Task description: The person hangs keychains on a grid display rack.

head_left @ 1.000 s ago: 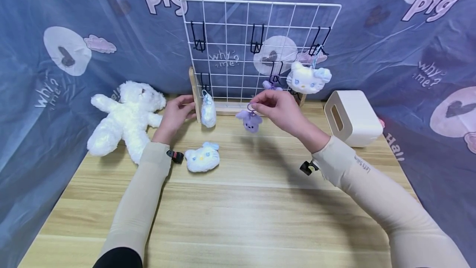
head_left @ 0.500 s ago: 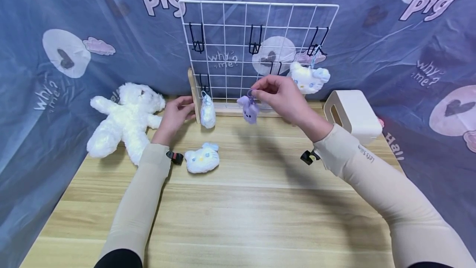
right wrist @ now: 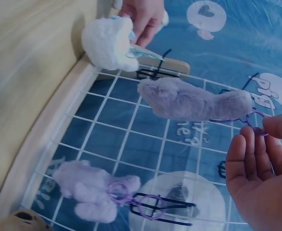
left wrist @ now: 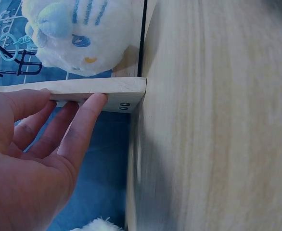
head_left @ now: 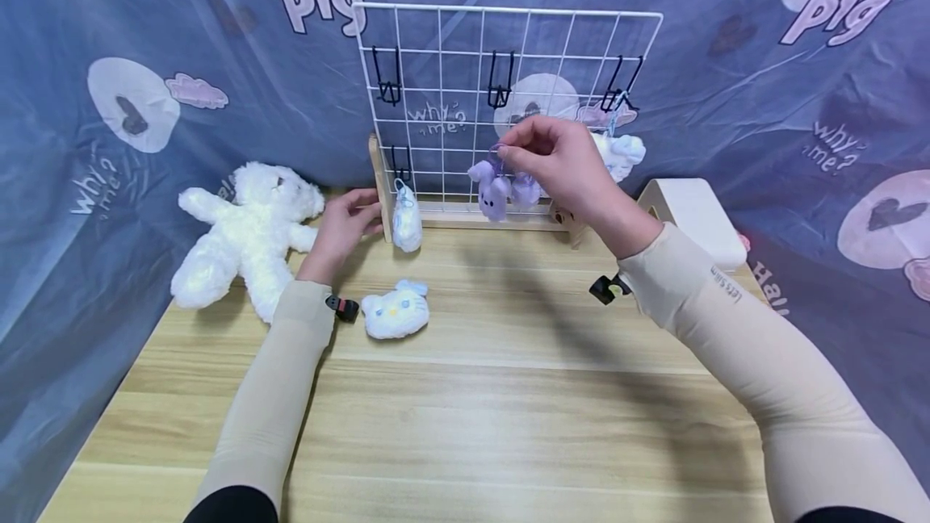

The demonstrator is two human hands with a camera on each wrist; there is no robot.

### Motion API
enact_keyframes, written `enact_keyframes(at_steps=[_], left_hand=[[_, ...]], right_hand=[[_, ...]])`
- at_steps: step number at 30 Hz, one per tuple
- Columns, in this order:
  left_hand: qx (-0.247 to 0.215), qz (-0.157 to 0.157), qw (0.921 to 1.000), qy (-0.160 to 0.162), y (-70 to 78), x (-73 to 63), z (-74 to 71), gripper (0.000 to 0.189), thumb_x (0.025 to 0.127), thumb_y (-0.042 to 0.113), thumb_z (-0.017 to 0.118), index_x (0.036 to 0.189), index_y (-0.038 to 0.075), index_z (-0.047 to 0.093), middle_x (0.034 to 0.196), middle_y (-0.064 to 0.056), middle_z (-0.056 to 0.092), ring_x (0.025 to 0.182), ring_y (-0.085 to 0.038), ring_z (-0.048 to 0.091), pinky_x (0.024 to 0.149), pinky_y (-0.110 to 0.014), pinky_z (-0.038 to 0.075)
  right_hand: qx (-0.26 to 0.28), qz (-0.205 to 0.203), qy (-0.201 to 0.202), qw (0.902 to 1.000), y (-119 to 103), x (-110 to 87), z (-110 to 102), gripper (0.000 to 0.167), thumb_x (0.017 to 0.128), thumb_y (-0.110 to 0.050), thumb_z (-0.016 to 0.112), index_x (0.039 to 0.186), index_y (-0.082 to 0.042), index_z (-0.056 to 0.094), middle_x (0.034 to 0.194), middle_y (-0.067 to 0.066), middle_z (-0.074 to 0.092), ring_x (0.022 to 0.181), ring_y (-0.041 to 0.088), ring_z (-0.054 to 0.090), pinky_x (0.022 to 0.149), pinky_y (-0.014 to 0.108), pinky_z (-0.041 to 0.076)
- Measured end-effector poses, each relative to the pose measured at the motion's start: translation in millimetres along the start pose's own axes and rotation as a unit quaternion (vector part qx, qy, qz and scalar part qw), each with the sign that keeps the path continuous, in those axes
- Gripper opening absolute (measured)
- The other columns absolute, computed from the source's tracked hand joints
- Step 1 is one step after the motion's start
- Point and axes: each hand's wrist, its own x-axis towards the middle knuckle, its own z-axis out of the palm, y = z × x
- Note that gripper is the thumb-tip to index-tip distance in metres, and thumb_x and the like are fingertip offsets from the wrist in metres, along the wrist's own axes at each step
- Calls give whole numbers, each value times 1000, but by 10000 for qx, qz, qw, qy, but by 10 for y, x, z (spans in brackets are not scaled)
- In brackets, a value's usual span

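My right hand point(head_left: 559, 160) pinches the purple ring of a small purple plush keychain point(head_left: 494, 194), which dangles in front of the white wire grid rack point(head_left: 508, 10). In the right wrist view, thumb and fingertips meet on the ring, with the plush point(right wrist: 189, 101) stretching away from them. A second purple plush point(right wrist: 85, 187) hangs by its ring on a black hook lower on the grid. My left hand point(head_left: 341, 228) touches the rack's wooden side panel point(left wrist: 97, 85), fingers extended against its outer face. Beside that panel hangs a white cat plush point(head_left: 407, 220).
Another white cat plush point(head_left: 626, 153) hangs at the right, partly behind my right hand. One more cat plush point(head_left: 395, 311) lies on the table point(head_left: 465, 426). A white teddy bear point(head_left: 250, 224) lies left, and a white tissue box point(head_left: 693, 220) stands right.
My right hand has risen and shifted slightly right, lifting the purple plush keychain with it. It now covers part of the hanging white cat plush. My left hand stays on the panel.
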Motion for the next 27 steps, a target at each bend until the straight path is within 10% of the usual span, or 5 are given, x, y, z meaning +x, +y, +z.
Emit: enact_keyframes(at_steps=[27], left_hand=[[122,36,9998,118,-20,17,15,41,114,11,65,153,-3,63,151,-27,65,118,-24,73,103,-36,73]], right_hand=[[524,-107,459,9975,-277,228,-166,9,102,-6,80,110,-2,81,88,-8,78,82,9,73,81,20,66]])
